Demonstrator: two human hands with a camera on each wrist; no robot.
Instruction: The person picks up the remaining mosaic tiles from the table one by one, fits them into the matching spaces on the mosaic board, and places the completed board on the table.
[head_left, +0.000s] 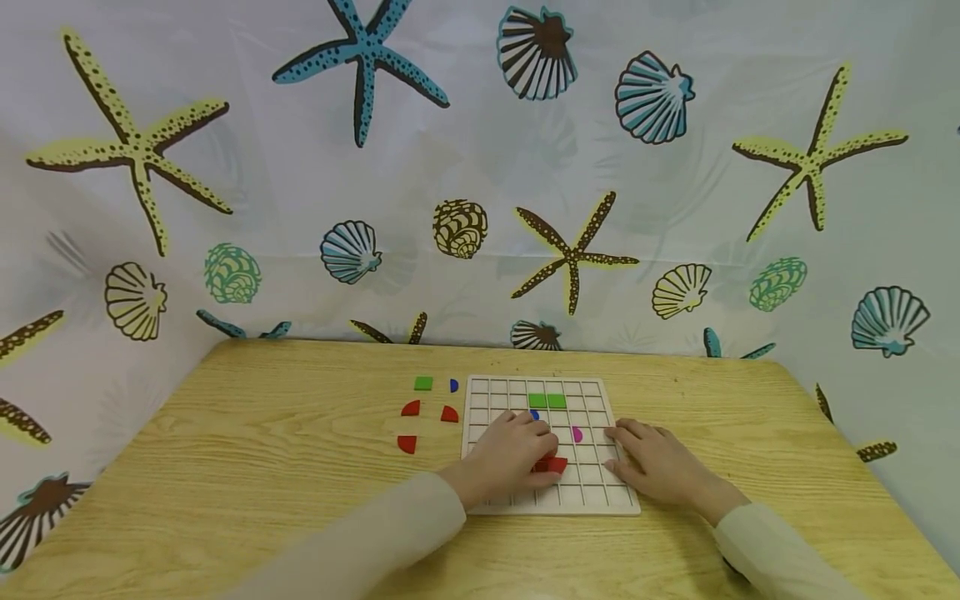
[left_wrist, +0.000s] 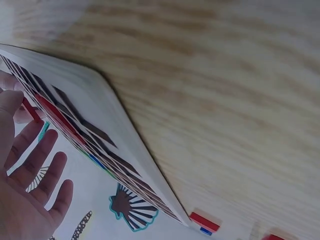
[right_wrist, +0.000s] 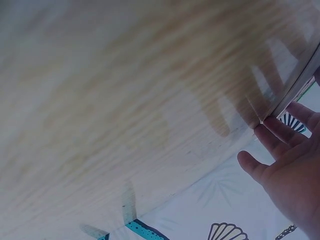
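My left hand point(head_left: 504, 457) reaches over a white grid board point(head_left: 622, 498) and pinches a small flat red piece point(left_wrist: 31, 109) between thumb and finger; its other fingers are spread. More red point(left_wrist: 60, 117) lies on the board close by, partly hidden by the hand in the head view. My right hand point(head_left: 660, 461) touches the board's right edge with its fingers relaxed and holds nothing. On the grid lie two green squares point(head_left: 547, 401), a blue half-round piece point(head_left: 534, 414) beside the left knuckles and a magenta half-round piece point(head_left: 577, 434).
Left of the board, on the wooden table point(head_left: 262, 433), lie a green square point(head_left: 423, 383), a blue half-round piece point(head_left: 453, 386) and several red quarter-round pieces point(head_left: 407, 444). A cloth point(head_left: 420, 175) printed with shells and starfish hangs behind the table and at its sides.
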